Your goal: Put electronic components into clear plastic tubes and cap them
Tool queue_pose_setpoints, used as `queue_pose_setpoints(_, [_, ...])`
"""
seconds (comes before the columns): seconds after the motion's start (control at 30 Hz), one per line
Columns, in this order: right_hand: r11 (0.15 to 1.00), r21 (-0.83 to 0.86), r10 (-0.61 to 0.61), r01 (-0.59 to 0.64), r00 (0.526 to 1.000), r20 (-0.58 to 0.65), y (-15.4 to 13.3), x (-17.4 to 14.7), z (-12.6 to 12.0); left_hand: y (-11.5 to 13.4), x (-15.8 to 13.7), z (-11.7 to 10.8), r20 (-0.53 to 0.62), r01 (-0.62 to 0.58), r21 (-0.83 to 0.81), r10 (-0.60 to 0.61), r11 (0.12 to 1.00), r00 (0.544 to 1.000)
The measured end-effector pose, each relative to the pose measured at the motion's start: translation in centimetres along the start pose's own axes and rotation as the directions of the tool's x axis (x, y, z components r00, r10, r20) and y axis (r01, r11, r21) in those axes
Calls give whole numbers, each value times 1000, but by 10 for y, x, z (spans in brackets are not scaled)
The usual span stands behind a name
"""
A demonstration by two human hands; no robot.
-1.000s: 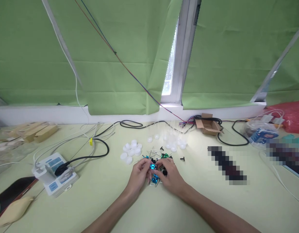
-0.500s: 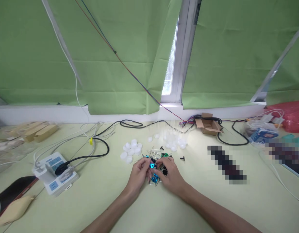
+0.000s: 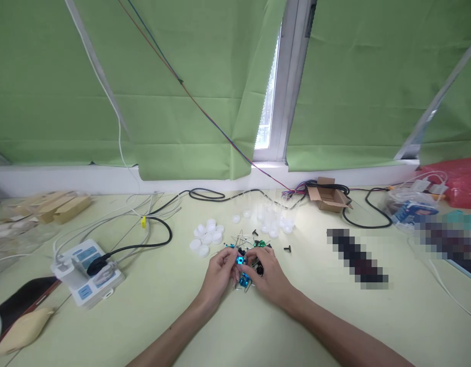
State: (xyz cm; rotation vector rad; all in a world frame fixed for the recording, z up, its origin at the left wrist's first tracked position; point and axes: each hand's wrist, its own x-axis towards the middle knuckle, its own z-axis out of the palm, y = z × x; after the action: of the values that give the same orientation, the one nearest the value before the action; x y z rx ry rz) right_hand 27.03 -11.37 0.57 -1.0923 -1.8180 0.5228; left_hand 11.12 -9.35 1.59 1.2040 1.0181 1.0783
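Observation:
Between the fingertips of both hands is a small blue metallic part (image 3: 240,260) with a square opening. My left hand (image 3: 220,265) pinches it from the left, and my right hand (image 3: 266,272) grips it from the right. Its underside is hidden by the fingers. Beneath and around the hands lies a pile of small parts: more blue metallic pieces (image 3: 243,280), green pieces (image 3: 261,244), black bits and bent metal wires (image 3: 241,237). Two small black pieces, one at the right (image 3: 287,248) and one behind (image 3: 255,232), lie apart from the pile.
White round caps (image 3: 207,238) sit left of the pile, with clear containers (image 3: 271,224) behind it. A power strip (image 3: 86,272) with plugged cables stands at left. An open cardboard box (image 3: 327,199) and black cable (image 3: 367,226) are at back right.

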Motion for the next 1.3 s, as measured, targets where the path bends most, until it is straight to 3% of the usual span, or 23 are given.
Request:
queue_pose_setpoints(1.03, [1000, -28, -7, 8, 999, 36, 0, 1, -1, 1, -1, 2, -6, 11, -19, -12, 1000, 1000])
queue_pose_setpoints(1.3, [999, 1, -34, 34, 999, -3, 0, -1, -1, 3, 0, 1, 8, 12, -16, -12, 1000, 1000])
